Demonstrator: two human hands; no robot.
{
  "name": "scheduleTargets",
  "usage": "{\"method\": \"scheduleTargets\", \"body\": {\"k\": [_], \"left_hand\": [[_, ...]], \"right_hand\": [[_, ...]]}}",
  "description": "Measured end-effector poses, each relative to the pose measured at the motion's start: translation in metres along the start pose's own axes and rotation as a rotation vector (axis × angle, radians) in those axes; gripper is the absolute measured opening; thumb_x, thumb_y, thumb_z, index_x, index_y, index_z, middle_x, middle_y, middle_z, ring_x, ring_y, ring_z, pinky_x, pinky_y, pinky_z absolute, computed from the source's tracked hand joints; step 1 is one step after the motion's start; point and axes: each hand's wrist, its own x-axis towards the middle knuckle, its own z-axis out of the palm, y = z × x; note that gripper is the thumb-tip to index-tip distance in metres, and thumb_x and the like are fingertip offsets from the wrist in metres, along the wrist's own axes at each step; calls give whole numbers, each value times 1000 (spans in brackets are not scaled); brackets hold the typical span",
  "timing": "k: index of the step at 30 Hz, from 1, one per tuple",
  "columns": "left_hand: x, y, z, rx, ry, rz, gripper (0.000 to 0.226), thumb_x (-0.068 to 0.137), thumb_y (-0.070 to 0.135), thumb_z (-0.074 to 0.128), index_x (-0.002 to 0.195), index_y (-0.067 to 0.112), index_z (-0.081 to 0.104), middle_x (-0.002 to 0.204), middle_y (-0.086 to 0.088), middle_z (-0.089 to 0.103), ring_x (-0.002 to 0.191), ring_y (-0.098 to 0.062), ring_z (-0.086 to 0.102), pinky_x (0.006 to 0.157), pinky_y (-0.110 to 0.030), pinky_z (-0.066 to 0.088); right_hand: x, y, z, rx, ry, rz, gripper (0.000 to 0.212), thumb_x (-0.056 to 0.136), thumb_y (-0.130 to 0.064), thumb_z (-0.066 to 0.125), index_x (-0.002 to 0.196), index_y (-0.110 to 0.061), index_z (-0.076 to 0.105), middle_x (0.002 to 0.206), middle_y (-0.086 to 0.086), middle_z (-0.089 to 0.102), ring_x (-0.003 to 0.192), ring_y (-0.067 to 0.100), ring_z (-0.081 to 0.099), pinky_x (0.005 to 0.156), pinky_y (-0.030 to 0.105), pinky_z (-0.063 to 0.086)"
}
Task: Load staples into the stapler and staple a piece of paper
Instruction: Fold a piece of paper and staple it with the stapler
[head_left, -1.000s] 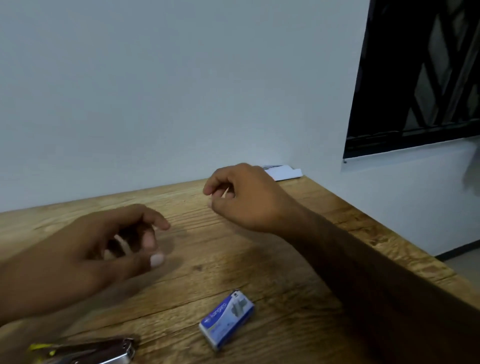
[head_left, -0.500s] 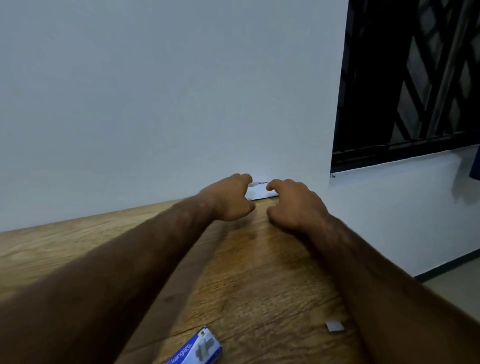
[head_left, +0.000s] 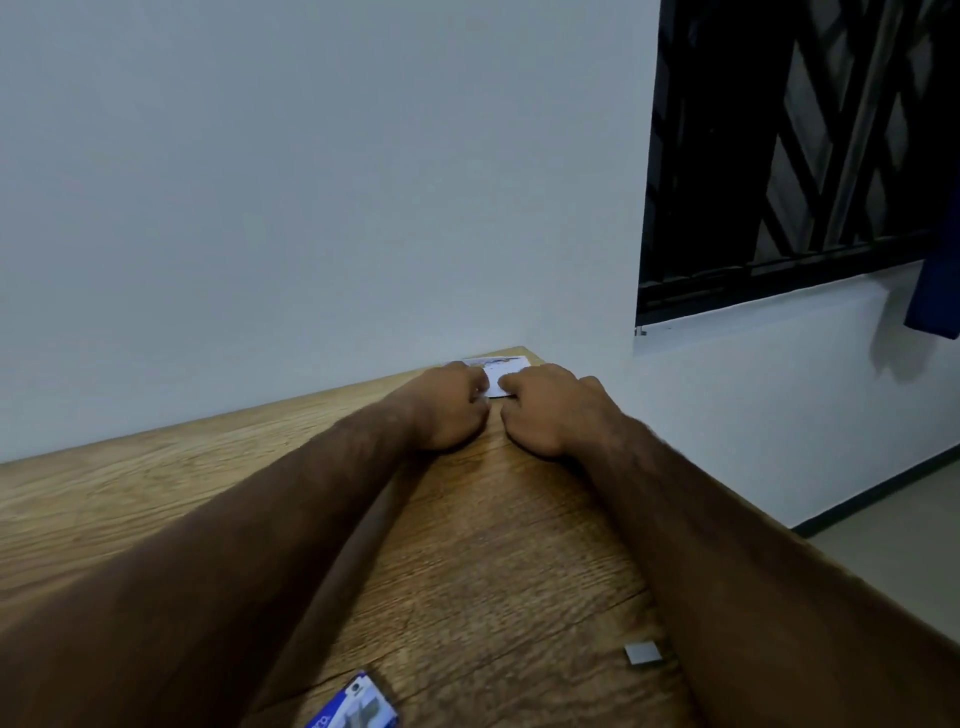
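A small white piece of paper (head_left: 503, 370) lies at the far right corner of the wooden table (head_left: 156, 499), against the wall. My left hand (head_left: 448, 406) and my right hand (head_left: 550, 410) are stretched out side by side, fingertips on the near edge of the paper. Most of the paper is hidden behind the fingers. A blue and white staple box (head_left: 356, 705) lies at the bottom edge of the view. A small grey strip of staples (head_left: 643, 652) lies near my right forearm. The stapler is out of view.
A plain white wall (head_left: 311, 182) runs along the back of the table. A dark window with a black grille (head_left: 800, 150) is at the right. The table's right edge drops to the floor (head_left: 904, 525). Blue cloth (head_left: 935, 301) hangs at the far right.
Both hands have reached from mid-table to the far corner and closed in on the paper. The view has shifted, so the stapler has left the frame and the staple strip has come into view.
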Motion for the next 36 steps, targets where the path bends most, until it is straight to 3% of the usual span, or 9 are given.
{"method": "scheduleTargets", "body": {"k": [4, 8, 11, 14, 19, 21, 28, 32, 36], "left_hand": [[-22, -5, -13, 41, -26, -4, 33, 97, 28, 50, 126, 19, 61, 133, -8, 56, 120, -26, 54, 100, -38, 45], [-53, -19, -33, -1, -94, -11, 32, 94, 27, 58, 126, 20, 63, 132, -5, 58, 99, -18, 57, 89, -30, 44], [-87, -36, -42, -8, -108, -16, 33, 95, 30, 61, 127, 24, 62, 128, 0, 56, 111, -18, 55, 90, -27, 41], [-125, -54, -47, -22, -80, -20, 30, 96, 32, 61, 126, 26, 62, 123, 2, 55, 102, -13, 53, 85, -25, 39], [-191, -76, -59, -12, -31, -56, 28, 95, 33, 63, 122, 26, 66, 121, 2, 59, 109, -16, 58, 95, -32, 46], [-214, -83, -65, 47, -18, -51, 29, 95, 35, 63, 122, 26, 67, 120, 3, 60, 107, -15, 59, 93, -33, 47], [-264, -96, -66, 144, 100, 102, 24, 94, 31, 62, 115, 23, 70, 111, 4, 66, 98, -15, 63, 82, -32, 50], [-271, -101, -64, 148, 202, 140, 17, 93, 30, 65, 102, 21, 77, 99, 4, 73, 89, -17, 68, 74, -33, 54], [-273, -100, -64, 158, 253, 120, 20, 92, 41, 60, 92, 28, 75, 88, 10, 70, 77, -12, 66, 63, -29, 49]], "right_hand": [[-2, -11, -7, 3, 3, -47, 44, 88, -23, 50, 129, -31, 63, 137, -1, 62, 122, 23, 57, 101, 39, 44], [-6, -27, -11, 129, -26, -117, 34, 83, -17, 59, 110, -32, 72, 120, -4, 69, 109, 17, 62, 88, 28, 49], [-10, -42, -10, 168, -81, -205, 25, 83, -16, 67, 101, -31, 74, 111, -5, 71, 105, 16, 64, 81, 25, 45], [-19, -61, -13, 178, -127, -293, 24, 82, -18, 73, 103, -28, 76, 106, -7, 73, 100, 13, 65, 84, 27, 52], [-40, -96, -10, 182, -141, -440, 21, 81, -21, 79, 101, -26, 79, 95, -13, 74, 90, 5, 68, 79, 21, 53], [-50, -109, -5, 171, -107, -510, 17, 83, -24, 78, 99, -27, 80, 95, -14, 74, 89, 4, 67, 74, 19, 51], [-75, -146, 7, 137, -110, -719, 17, 90, -30, 72, 105, -29, 78, 102, -14, 73, 94, 6, 65, 87, 34, 54], [-76, -148, 8, 169, -95, -715, 15, 89, -28, 73, 103, -30, 79, 102, -15, 76, 94, 4, 67, 87, 34, 55], [-80, -148, 6, 216, -37, -745, 18, 90, -23, 72, 106, -32, 77, 111, -15, 74, 106, 6, 65, 94, 34, 51]]}}
